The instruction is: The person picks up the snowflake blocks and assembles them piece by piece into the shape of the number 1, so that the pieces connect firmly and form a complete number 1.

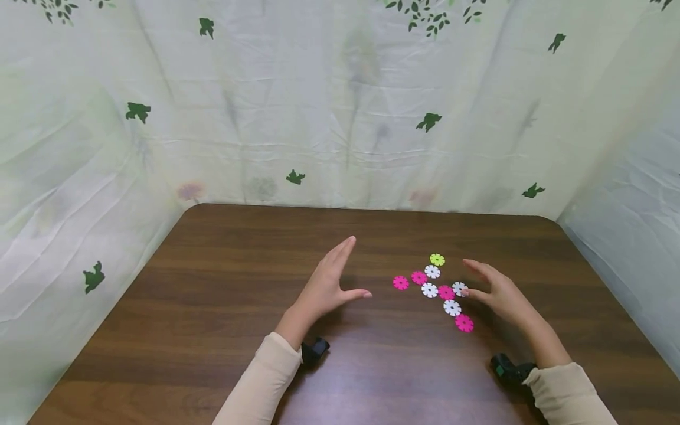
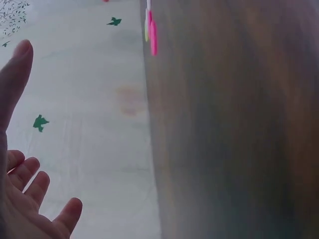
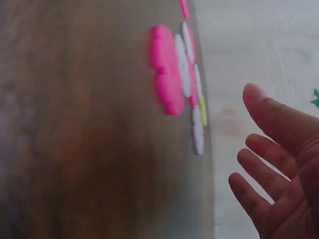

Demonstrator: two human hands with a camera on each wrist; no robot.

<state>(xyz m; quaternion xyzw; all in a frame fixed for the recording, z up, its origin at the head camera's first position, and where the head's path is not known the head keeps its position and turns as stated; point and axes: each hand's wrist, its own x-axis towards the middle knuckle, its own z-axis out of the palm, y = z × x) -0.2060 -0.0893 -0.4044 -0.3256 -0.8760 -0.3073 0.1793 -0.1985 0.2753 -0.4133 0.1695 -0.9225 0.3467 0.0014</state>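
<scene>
From the head view, we look down on a brown wood-grain table [image 1: 239, 248] that carries a branching group of nine flat, notched discs [image 1: 446, 292], set right of centre between the two hands. We count four pink, four white and one yellow-green among them. The yellow-green disc [image 1: 437, 260] sits at the far end, a pink disc [image 1: 464, 323] lies at the end nearest us, and another pink disc [image 1: 401, 283] marks the left tip. The left hand [image 1: 324, 286] is to the left of the group, apart from it, with fingers extended side by side and the thumb held wide of them; we see it grip nothing. The right hand [image 1: 496, 292] is just beside the group on its right, thumb and fingers spread wide with a gap between them, and it too holds nothing. Its thumb tip overlaps the edge of the rightmost white disc [image 1: 459, 287] from here. We also see beige sleeves [image 1: 260, 383] and a black device at each wrist; a pale cloth [image 1: 329, 106] with green bird shapes rises behind the table. In the left wrist view, we find the thumb lifted well away from loosely bent fingers, and the discs edge-on near the top. In the right wrist view, we see the discs edge-on again, with clear space between them and the thumb, and the fingers slightly bent below it.
</scene>
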